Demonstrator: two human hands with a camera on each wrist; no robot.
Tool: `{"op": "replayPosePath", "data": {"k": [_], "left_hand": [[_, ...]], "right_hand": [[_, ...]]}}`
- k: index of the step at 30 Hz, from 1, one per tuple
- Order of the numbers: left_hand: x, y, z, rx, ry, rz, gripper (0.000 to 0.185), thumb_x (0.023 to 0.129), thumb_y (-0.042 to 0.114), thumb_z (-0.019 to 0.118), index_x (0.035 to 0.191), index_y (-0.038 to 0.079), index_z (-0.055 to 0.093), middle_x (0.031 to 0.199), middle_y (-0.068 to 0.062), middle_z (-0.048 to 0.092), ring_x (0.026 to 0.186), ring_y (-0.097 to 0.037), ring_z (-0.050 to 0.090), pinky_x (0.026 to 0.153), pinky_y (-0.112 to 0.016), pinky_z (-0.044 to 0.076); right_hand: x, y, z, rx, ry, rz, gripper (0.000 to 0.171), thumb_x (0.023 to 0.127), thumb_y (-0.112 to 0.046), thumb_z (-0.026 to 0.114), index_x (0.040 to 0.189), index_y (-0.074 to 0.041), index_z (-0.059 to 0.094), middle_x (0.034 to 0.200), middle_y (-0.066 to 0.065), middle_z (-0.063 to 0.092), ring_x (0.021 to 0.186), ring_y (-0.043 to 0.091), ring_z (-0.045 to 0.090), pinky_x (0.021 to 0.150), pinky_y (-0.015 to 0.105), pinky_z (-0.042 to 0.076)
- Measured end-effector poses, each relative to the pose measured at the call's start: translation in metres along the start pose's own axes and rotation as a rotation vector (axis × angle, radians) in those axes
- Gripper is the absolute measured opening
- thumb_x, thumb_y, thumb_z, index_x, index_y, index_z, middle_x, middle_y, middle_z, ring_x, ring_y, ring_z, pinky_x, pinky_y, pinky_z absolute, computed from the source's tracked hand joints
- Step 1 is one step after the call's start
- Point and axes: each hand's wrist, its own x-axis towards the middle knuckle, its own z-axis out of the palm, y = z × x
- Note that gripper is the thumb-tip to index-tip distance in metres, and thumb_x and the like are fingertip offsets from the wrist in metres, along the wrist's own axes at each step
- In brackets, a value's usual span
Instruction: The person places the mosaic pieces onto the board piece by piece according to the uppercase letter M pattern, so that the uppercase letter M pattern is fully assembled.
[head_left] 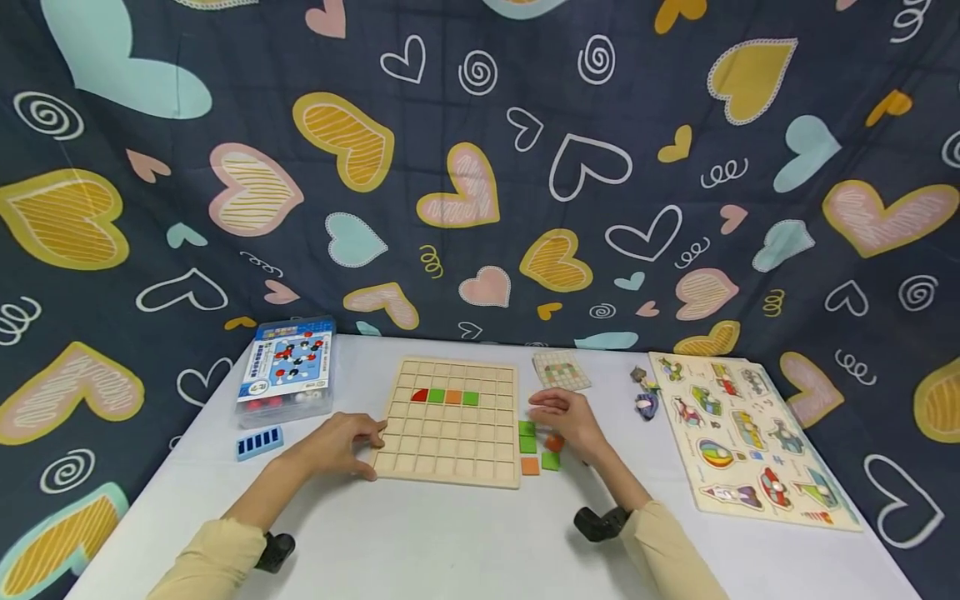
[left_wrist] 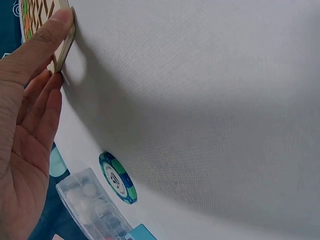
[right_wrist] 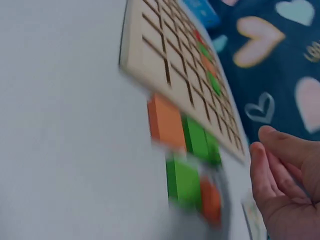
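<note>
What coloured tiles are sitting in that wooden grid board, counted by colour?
Red quarter-round tile: 1
Green square tiles: 2
Orange square tile: 1
Total in the wooden grid board: 4

The flat square wooden grid board (head_left: 452,422) lies on the table, with one red and three green and orange tiles in a row. Small green and orange square tiles (head_left: 538,448) lie loose just beside its right edge.
</note>
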Motion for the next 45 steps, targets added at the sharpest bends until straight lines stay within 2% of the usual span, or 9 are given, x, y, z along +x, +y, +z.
{"op": "replayPosePath", "data": {"k": [3, 7, 11, 14, 19, 22, 30, 38, 45], "left_hand": [[-0.003, 0.0, 0.0, 0.0, 0.006, 0.004, 0.032, 0.061, 0.023, 0.09, 0.082, 0.012, 0.068, 0.116, -0.018, 0.065, 0.103, -0.035, 0.063, 0.089, -0.042, 0.053], [-0.004, 0.001, -0.001, 0.001, 0.008, 0.014, 0.033, 0.061, 0.022, 0.089, 0.084, 0.011, 0.068, 0.115, -0.019, 0.065, 0.103, -0.036, 0.063, 0.089, -0.043, 0.054], [-0.003, 0.0, -0.003, -0.004, 0.011, 0.026, 0.033, 0.061, 0.021, 0.089, 0.084, 0.01, 0.068, 0.114, -0.019, 0.066, 0.102, -0.036, 0.063, 0.088, -0.042, 0.054], [-0.001, 0.0, -0.001, -0.015, 0.006, 0.036, 0.032, 0.062, 0.02, 0.089, 0.084, 0.01, 0.068, 0.114, -0.02, 0.065, 0.103, -0.037, 0.063, 0.088, -0.043, 0.054], [0.001, 0.002, 0.0, -0.022, -0.003, 0.033, 0.033, 0.063, 0.02, 0.089, 0.086, 0.01, 0.068, 0.116, -0.02, 0.064, 0.105, -0.038, 0.062, 0.089, -0.043, 0.053], [0.002, 0.002, 0.0, -0.018, -0.003, 0.027, 0.033, 0.063, 0.02, 0.089, 0.086, 0.01, 0.068, 0.116, -0.02, 0.064, 0.105, -0.037, 0.062, 0.09, -0.043, 0.053], [-0.001, 0.002, 0.0, -0.003, -0.003, 0.011, 0.032, 0.062, 0.02, 0.089, 0.085, 0.011, 0.068, 0.117, -0.02, 0.064, 0.104, -0.036, 0.062, 0.09, -0.043, 0.053], [-0.002, 0.001, 0.0, -0.018, -0.003, 0.009, 0.033, 0.061, 0.02, 0.089, 0.086, 0.01, 0.068, 0.115, -0.019, 0.065, 0.104, -0.036, 0.063, 0.088, -0.042, 0.054], [-0.001, 0.0, 0.001, -0.027, -0.001, 0.026, 0.032, 0.062, 0.02, 0.089, 0.085, 0.012, 0.068, 0.117, -0.02, 0.064, 0.106, -0.037, 0.062, 0.09, -0.042, 0.053]], "right_hand": [[-0.02, 0.007, -0.029, 0.003, 0.001, 0.002, 0.029, 0.085, 0.002, 0.068, 0.113, 0.007, 0.061, 0.113, 0.025, 0.064, 0.095, 0.02, 0.067, 0.079, 0.02, 0.056], [-0.042, 0.024, -0.065, -0.028, -0.026, -0.036, 0.031, 0.086, 0.001, 0.067, 0.115, 0.009, 0.059, 0.112, 0.027, 0.063, 0.094, 0.018, 0.066, 0.077, 0.019, 0.056], [-0.056, 0.039, -0.082, -0.068, -0.073, -0.077, 0.032, 0.084, 0.002, 0.07, 0.113, 0.01, 0.06, 0.108, 0.026, 0.065, 0.088, 0.015, 0.065, 0.074, 0.018, 0.055], [-0.064, 0.044, -0.079, -0.114, -0.054, -0.096, 0.032, 0.08, 0.004, 0.073, 0.11, 0.01, 0.062, 0.103, 0.024, 0.066, 0.084, 0.013, 0.063, 0.071, 0.017, 0.054], [-0.07, 0.046, -0.066, -0.223, 0.069, -0.07, 0.027, 0.076, 0.004, 0.076, 0.101, 0.004, 0.067, 0.09, 0.014, 0.069, 0.071, 0.006, 0.058, 0.061, 0.015, 0.05], [-0.072, 0.047, -0.059, -0.252, 0.15, -0.051, 0.023, 0.075, 0.004, 0.077, 0.097, 0.001, 0.069, 0.085, 0.01, 0.07, 0.068, 0.004, 0.057, 0.058, 0.015, 0.049], [-0.072, 0.045, -0.048, -0.207, 0.316, -0.065, 0.021, 0.074, 0.004, 0.078, 0.094, 0.002, 0.071, 0.082, 0.014, 0.071, 0.07, 0.008, 0.065, 0.061, 0.013, 0.052], [-0.051, 0.033, -0.035, -0.096, 0.347, 0.008, 0.025, 0.075, 0.003, 0.078, 0.099, 0.005, 0.07, 0.092, 0.018, 0.072, 0.076, 0.011, 0.068, 0.065, 0.014, 0.055], [-0.03, 0.024, -0.016, -0.053, 0.335, 0.01, 0.026, 0.076, 0.0, 0.078, 0.1, 0.004, 0.07, 0.094, 0.017, 0.071, 0.079, 0.018, 0.067, 0.066, 0.014, 0.055]]}}
